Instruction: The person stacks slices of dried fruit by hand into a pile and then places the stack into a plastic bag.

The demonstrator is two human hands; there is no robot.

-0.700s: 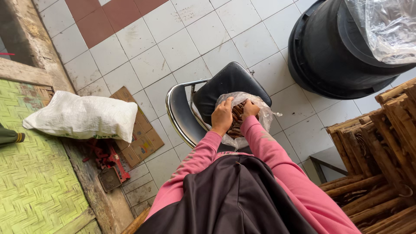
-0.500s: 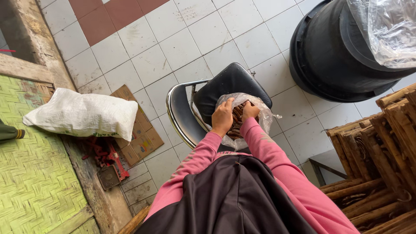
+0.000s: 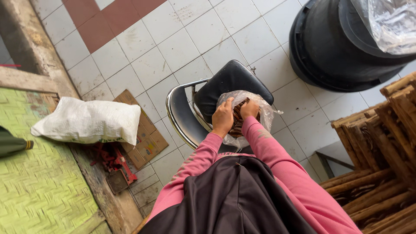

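A clear plastic bag (image 3: 264, 113) full of brown sticks (image 3: 238, 122) rests on the black seat of a chair (image 3: 225, 82) with a chrome frame. My left hand (image 3: 222, 118) grips the bag's near left edge. My right hand (image 3: 250, 108) reaches into the bag's mouth with its fingers closed on the brown sticks. Both arms wear pink sleeves over a dark garment.
A large black bin (image 3: 342, 47) lined with clear plastic stands at the top right. Stacked wooden crates (image 3: 381, 156) fill the right. A white sack (image 3: 89, 121) lies on cardboard at the left, beside a red tool (image 3: 117, 162) and a green woven mat (image 3: 34, 190).
The hands have stayed at the bag with only slight shifts; the view has drifted a little.
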